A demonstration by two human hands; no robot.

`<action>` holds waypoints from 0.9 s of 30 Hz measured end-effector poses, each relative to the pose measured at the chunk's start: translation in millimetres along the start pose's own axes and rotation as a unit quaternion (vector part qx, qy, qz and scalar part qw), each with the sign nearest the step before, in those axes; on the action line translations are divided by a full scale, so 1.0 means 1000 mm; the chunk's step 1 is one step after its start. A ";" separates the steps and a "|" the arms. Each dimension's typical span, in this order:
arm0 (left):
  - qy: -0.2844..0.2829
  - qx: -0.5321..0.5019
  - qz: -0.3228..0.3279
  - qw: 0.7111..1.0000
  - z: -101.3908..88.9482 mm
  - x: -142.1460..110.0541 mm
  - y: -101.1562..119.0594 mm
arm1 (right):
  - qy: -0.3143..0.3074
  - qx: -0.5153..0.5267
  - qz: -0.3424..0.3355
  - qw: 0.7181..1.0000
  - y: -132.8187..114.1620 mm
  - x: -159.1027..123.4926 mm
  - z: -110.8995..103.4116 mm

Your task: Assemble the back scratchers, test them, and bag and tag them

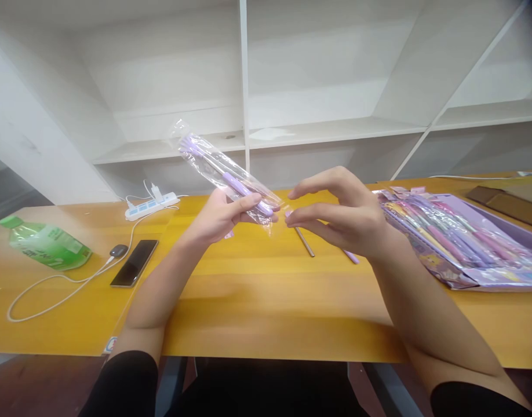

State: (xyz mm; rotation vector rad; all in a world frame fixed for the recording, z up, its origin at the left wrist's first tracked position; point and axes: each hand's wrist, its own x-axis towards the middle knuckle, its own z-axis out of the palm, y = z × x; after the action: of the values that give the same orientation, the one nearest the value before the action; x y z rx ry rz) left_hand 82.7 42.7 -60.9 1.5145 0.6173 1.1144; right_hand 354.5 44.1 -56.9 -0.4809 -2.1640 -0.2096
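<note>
My left hand [220, 214] grips a clear plastic sleeve [209, 165] above the table. Inside the sleeve is a purple-handled stick [240, 186] with a thin metal shaft and a claw-like purple head; it slants up to the left. My right hand [339, 211] is just right of the sleeve's lower end, thumb and fingers apart, with nothing seen between them. Behind and below that hand, a metal rod [305, 242] lies on the table, partly hidden. A purple tip [352, 257] also shows under the hand.
A purple box [457, 284] of bagged, coloured sticks stands at right. To the left are a black phone [134, 263], a green bottle [46, 243], a white power strip [152, 207] and a looping cable [44, 318]. White shelves [335, 133] rise behind the wooden table [270, 324].
</note>
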 end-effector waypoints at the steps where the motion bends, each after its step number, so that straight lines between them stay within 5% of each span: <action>1: -0.016 0.010 -0.005 1.000 0.000 0.000 -0.001 | 0.004 0.012 -0.012 1.000 -0.002 0.002 0.001; 6: -0.073 0.034 -0.020 0.997 0.006 0.000 -0.006 | 0.039 0.058 -0.061 0.996 -0.007 0.008 0.013; 15: -0.100 -0.028 -0.027 0.994 0.013 0.004 -0.021 | 0.078 0.047 -0.043 0.995 -0.008 0.007 0.026; 27: -0.110 -0.068 -0.052 0.990 0.012 0.006 -0.016 | 0.024 0.173 -0.097 0.980 0.010 0.007 0.020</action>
State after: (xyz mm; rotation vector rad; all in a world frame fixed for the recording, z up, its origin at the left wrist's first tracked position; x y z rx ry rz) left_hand 98.8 46.2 -73.6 1.4467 0.4526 0.8781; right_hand 340.7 61.6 -63.4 -0.0660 -2.1412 0.0507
